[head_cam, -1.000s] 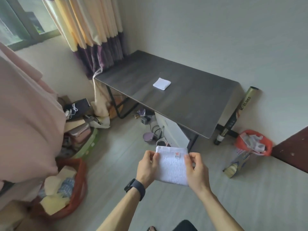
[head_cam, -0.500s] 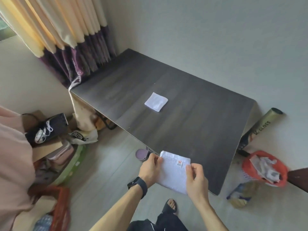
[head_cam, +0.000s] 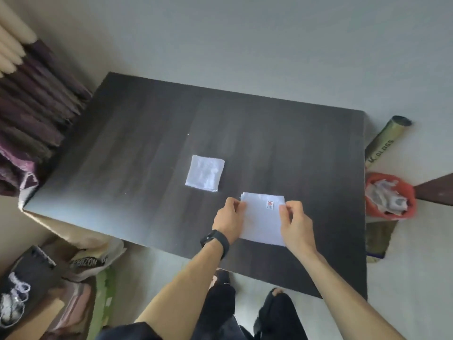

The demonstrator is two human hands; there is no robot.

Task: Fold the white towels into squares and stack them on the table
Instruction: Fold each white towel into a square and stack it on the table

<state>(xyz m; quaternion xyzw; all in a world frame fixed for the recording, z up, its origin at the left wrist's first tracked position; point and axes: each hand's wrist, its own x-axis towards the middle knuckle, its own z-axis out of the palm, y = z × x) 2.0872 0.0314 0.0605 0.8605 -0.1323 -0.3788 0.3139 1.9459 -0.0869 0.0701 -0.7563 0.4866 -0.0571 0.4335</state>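
Note:
A folded white towel [head_cam: 205, 176] lies as a square near the middle of the dark wooden table [head_cam: 147, 143]. I hold a second folded white towel [head_cam: 262, 222], with a small red label near its top edge, above the table's near right part. My left hand [head_cam: 226, 218] pinches its left edge and my right hand [head_cam: 295, 223] pinches its right edge near the label. The held towel is just right of and nearer than the lying one, apart from it. A black watch sits on my left wrist.
Purple and cream curtains [head_cam: 31, 94] hang at the far left. A cardboard tube [head_cam: 384, 141] leans on the wall right of the table, above a red bin [head_cam: 389, 195] with crumpled paper. Boxes and bags [head_cam: 36, 278] clutter the floor at the lower left.
I have stepped up to the table, so it now fills the view. Both hands carried the held towel from over the floor to above the tabletop, near the lying towel.

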